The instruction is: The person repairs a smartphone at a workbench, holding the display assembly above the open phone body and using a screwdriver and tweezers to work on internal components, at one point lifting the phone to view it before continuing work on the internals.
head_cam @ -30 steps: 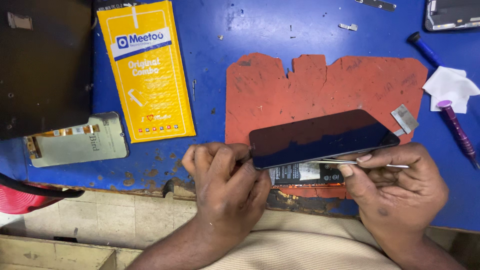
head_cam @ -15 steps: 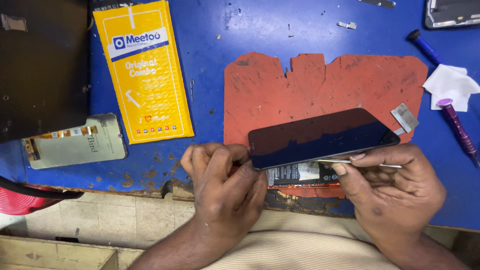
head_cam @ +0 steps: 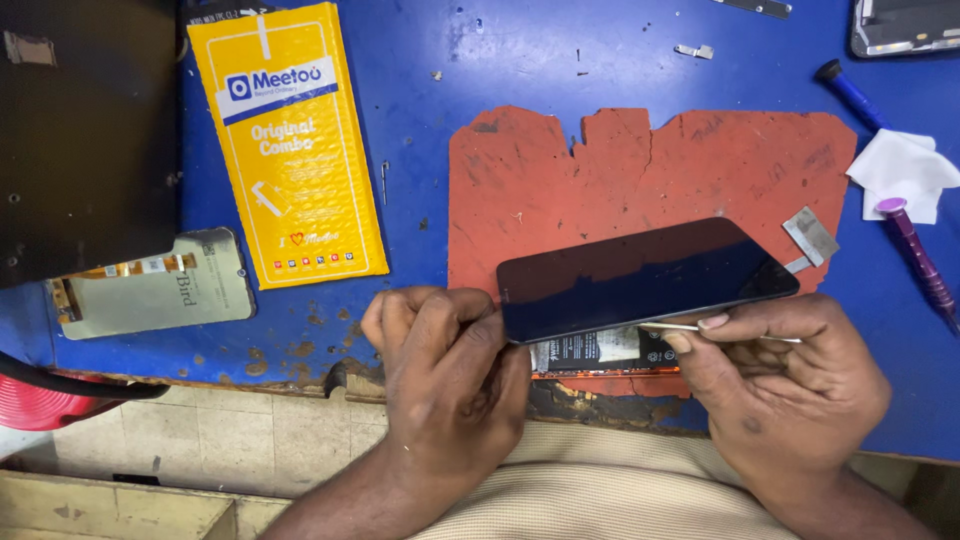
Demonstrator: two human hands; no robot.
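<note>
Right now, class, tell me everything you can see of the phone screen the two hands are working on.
The phone screen is a dark, glossy, rectangular panel with rounded corners, unlit. It lies tilted over the red mat, its near edge lifted off the phone body beneath. The left hand grips its left end; the right hand holds a thin metal tool against its near edge.

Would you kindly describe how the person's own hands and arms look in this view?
Both the left hand and the right hand are bare: no gloves, rings, watch or wristband show. The forearms are uncovered too, with no sleeve in view. Fingernails are short and plain. Beneath them lies a beige ribbed garment.
</note>
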